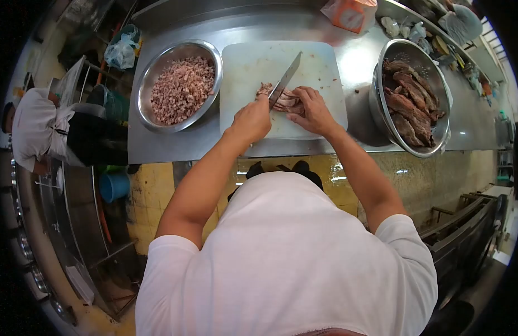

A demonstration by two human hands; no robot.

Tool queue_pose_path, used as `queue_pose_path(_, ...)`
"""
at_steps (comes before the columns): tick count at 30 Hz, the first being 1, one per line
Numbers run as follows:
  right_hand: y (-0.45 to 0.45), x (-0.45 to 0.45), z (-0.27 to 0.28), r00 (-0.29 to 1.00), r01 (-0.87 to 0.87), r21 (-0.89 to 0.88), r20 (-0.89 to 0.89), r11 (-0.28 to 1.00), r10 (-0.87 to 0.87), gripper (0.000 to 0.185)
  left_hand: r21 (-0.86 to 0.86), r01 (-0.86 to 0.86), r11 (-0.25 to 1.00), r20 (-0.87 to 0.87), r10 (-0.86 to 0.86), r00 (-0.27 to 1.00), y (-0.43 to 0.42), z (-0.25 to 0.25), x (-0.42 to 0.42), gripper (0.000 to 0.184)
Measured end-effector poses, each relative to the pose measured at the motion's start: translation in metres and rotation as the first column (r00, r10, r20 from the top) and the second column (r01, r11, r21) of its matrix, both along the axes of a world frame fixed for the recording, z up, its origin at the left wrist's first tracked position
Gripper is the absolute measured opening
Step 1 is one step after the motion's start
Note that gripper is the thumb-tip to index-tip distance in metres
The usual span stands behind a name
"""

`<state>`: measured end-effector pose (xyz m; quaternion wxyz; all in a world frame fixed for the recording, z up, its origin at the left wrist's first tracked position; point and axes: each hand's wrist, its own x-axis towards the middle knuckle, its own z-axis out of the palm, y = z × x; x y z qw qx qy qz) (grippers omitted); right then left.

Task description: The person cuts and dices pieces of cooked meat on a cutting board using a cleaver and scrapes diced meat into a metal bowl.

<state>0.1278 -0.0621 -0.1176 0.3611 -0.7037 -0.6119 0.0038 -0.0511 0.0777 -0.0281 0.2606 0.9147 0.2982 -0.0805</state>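
Note:
My left hand (253,120) is wrapped round the handle of a kitchen knife (287,75), its blade pointing up and away to the right. The blade crosses a piece of cooked meat (288,102) on the white cutting board (250,61). My right hand (316,113) grips that meat from the right side, fingertips on top and thumb at the near edge. Small cut bits lie left of the blade. To the left, a steel bowl (215,53) holds finely chopped meat (182,89). A steel colander (376,92) on the right holds several large browned meat pieces (407,98).
The steel table (236,19) ends just in front of my body. An orange and white package (354,14) and small bagged items (407,28) sit at the back. Another person (38,126) stands at left, near a blue bucket (114,186).

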Motion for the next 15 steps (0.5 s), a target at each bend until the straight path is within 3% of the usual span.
queue_pose_path(5, 0.031, -0.011, -0.02, 0.99, 0.115, -0.01, -0.079, 0.993, -0.115, 0.028, -0.003, 0.014, 1.0, -0.022, -0.014, 1.0, -0.012, 0.021, -0.002, 0.023)
queue_pose_path(7, 0.036, -0.017, -0.025, 0.981, 0.191, 0.075, 0.032, 0.979, -0.194, 0.019, 0.055, 0.067, 0.996, -0.142, -0.058, 0.988, -0.027, 0.051, -0.01, 0.023)
queue_pose_path(15, 0.035, -0.02, -0.027, 0.973, 0.23, 0.087, 0.011, 0.969, -0.232, 0.02, 0.033, 0.038, 0.999, -0.079, -0.035, 0.996, -0.019, 0.016, 0.004, 0.023)
